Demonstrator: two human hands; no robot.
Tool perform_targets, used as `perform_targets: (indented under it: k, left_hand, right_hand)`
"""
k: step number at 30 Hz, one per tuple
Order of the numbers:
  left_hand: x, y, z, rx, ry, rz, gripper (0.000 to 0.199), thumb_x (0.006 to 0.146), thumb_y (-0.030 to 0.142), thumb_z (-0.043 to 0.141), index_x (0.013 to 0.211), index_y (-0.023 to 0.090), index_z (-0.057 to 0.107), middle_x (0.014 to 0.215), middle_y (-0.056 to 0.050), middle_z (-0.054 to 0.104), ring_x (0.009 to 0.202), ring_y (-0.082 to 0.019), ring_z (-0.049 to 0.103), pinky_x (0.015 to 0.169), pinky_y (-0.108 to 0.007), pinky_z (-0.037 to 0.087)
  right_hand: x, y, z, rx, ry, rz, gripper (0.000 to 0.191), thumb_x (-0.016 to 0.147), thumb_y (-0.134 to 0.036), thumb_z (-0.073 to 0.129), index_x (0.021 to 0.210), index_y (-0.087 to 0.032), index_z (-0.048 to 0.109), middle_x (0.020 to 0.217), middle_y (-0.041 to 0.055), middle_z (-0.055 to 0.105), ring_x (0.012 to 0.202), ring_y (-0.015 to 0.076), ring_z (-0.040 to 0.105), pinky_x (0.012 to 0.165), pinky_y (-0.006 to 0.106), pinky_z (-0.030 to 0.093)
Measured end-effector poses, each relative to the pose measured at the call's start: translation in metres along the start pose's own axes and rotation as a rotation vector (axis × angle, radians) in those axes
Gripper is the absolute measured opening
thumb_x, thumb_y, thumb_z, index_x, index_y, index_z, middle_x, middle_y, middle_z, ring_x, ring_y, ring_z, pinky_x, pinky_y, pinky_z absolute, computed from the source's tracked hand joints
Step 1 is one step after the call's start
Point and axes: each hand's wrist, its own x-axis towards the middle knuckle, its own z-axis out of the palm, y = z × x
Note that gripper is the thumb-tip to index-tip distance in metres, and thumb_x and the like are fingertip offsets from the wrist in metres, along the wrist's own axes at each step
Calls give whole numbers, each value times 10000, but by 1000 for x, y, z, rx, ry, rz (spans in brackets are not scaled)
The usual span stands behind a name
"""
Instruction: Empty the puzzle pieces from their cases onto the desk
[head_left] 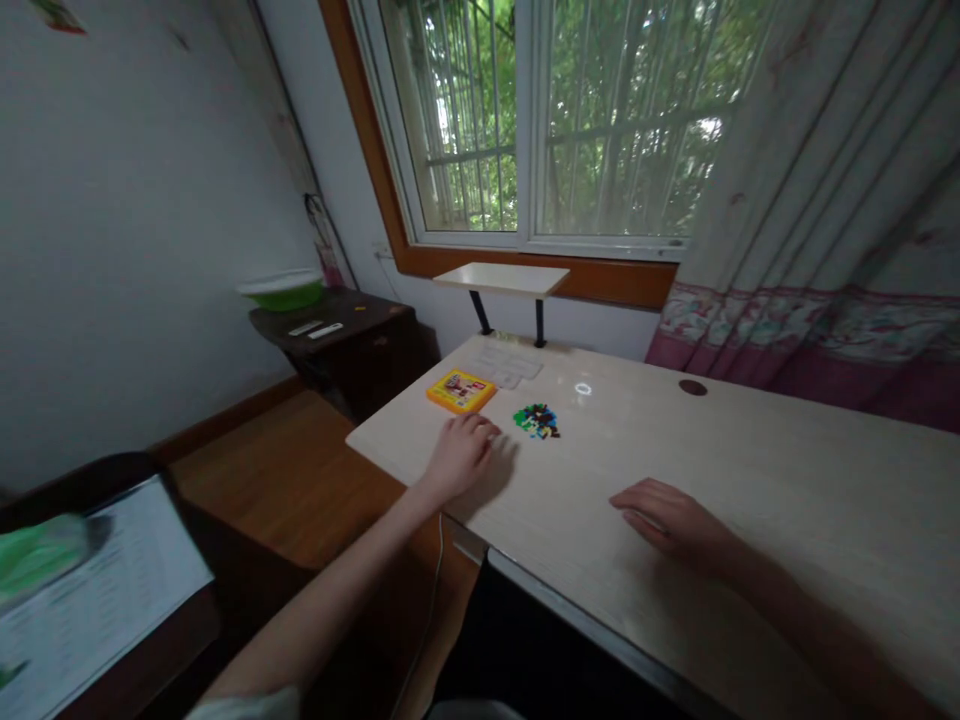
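Note:
My left hand (463, 448) is over the desk just in front of a flat yellow box (460, 390) with a picture on its lid. Its fingers are loosely bent and a little apart, with nothing seen in them. Right of that hand lies a small pile of building bricks (537, 421) in green, blue, dark brown and pale tones. My right hand (664, 515) is farther right and nearer me, low over the desktop. Its fingers reach out to the left, the thumb stands slightly apart, and it holds nothing I can see. Neither hand touches the bricks.
The pale desk (787, 450) has a raised shelf (510, 278) at its back left. Clear plastic pieces (510, 362) lie behind the box. A brown disc (692, 387) is at the back right. Leftward stand a dark cabinet (352, 345) with a green basin (285, 290), and papers (112, 590).

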Motion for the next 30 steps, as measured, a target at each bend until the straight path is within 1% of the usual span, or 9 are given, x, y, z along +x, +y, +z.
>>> perform_targets:
  k: [2, 4, 5, 7, 9, 13, 16, 20, 30]
  left_hand:
    - [41, 39, 30, -33, 13, 108, 236, 801, 207, 420, 964, 187, 589, 1031, -80, 568, 1034, -211, 454, 897, -368, 337]
    - [72, 69, 53, -10, 41, 190, 226, 808, 250, 439, 957, 177, 593, 1019, -94, 567, 1051, -227, 440, 910, -395, 315]
    - [85, 79, 62, 18, 48, 212, 234, 802, 274, 458, 959, 166, 594, 1014, -105, 567, 1059, -241, 432, 915, -410, 304]
    - [102, 90, 77, 85, 59, 213, 235, 794, 269, 470, 948, 146, 599, 1012, -119, 569, 1063, -257, 428, 940, -438, 270]
    - [112, 90, 88, 137, 37, 170, 224, 800, 251, 459, 918, 131, 607, 986, -129, 582, 1041, -260, 442, 951, -454, 248]
    - [115, 78, 99, 161, 36, 65, 243, 824, 228, 412, 901, 126, 618, 938, -140, 605, 1008, -265, 468, 939, -479, 236]
    - [114, 71, 101, 170, 69, 30, 251, 816, 184, 399, 892, 129, 632, 938, -141, 617, 1021, -274, 467, 940, -480, 239]
    - [116, 70, 100, 185, 70, 10, 291, 812, 144, 368, 894, 132, 647, 949, -138, 629, 1031, -279, 467, 952, -473, 238]
    - [119, 60, 103, 181, 86, -1, 321, 804, 156, 351, 905, 123, 654, 954, -158, 629, 1019, -296, 453, 938, -497, 224]
  right_hand:
    - [-26, 31, -12, -46, 84, 136, 274, 877, -295, 389, 1026, -186, 591, 968, 76, 651, 905, 179, 597, 810, 346, 482]
    - [-47, 55, -22, -86, 167, 267, 289, 866, -322, 406, 1044, -175, 581, 1000, 84, 646, 925, 188, 597, 813, 353, 487]
    - [-54, 64, -26, -105, 226, 329, 299, 863, -331, 406, 1045, -170, 579, 1007, 87, 645, 929, 192, 598, 817, 358, 487]
    - [-65, 77, -32, -134, 334, 428, 314, 858, -347, 403, 1041, -164, 581, 1007, 92, 646, 928, 199, 601, 816, 362, 491]
    - [-71, 83, -35, -145, 393, 478, 322, 854, -358, 402, 1039, -169, 585, 1007, 91, 647, 928, 202, 604, 814, 361, 493]
    - [-75, 85, -34, -138, 426, 478, 314, 858, -351, 404, 1047, -175, 582, 1014, 89, 641, 935, 196, 599, 828, 357, 485]
    - [-76, 84, -31, -126, 417, 457, 303, 862, -336, 402, 1040, -169, 581, 991, 89, 643, 920, 189, 598, 824, 355, 484]
    - [-76, 80, -28, -109, 382, 454, 295, 867, -321, 384, 1031, -183, 586, 991, 82, 642, 927, 190, 593, 830, 365, 478]
    - [-70, 69, -30, -80, 345, 500, 285, 867, -301, 393, 1013, -172, 600, 993, 75, 644, 933, 178, 585, 852, 347, 461]
